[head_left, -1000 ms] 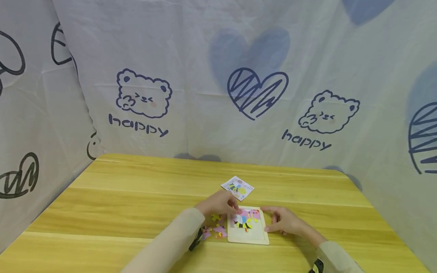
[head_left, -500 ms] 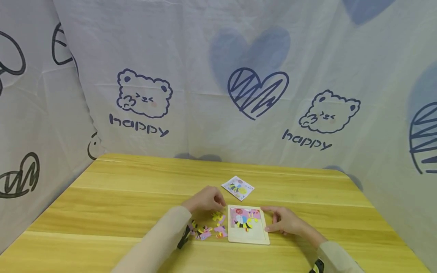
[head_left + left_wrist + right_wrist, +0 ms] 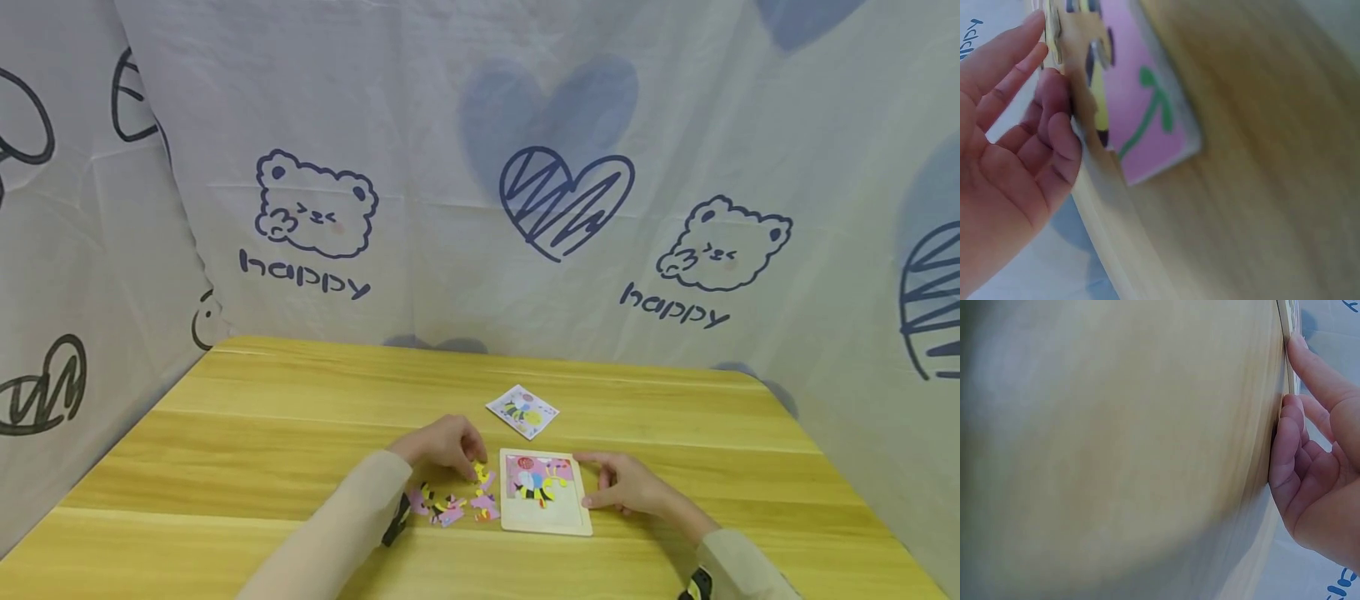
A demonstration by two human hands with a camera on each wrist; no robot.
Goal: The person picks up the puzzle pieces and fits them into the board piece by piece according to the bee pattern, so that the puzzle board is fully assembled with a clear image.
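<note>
A wooden puzzle tray lies on the table in the head view, with part of a bee picture fitted along its upper part. My right hand rests at its right side, index finger at the upper corner and thumb on the edge. In the right wrist view these fingertips touch the tray's thin edge. My left hand reaches left of the tray, thumb and fingertips at a yellow-and-pink puzzle piece, which they partly hide. Below lie several loose puzzle pieces; a pink puzzle piece is close in the left wrist view.
Behind the tray lies a small picture card with a printed bee. The wooden table extends to both sides. A white curtain with printed hearts and bears hangs along its back and left.
My left hand has moved from above the tray leftward, then down to the yellow-and-pink puzzle piece. The red piece it touched stays in the tray's upper left. My right hand has kept its place.
</note>
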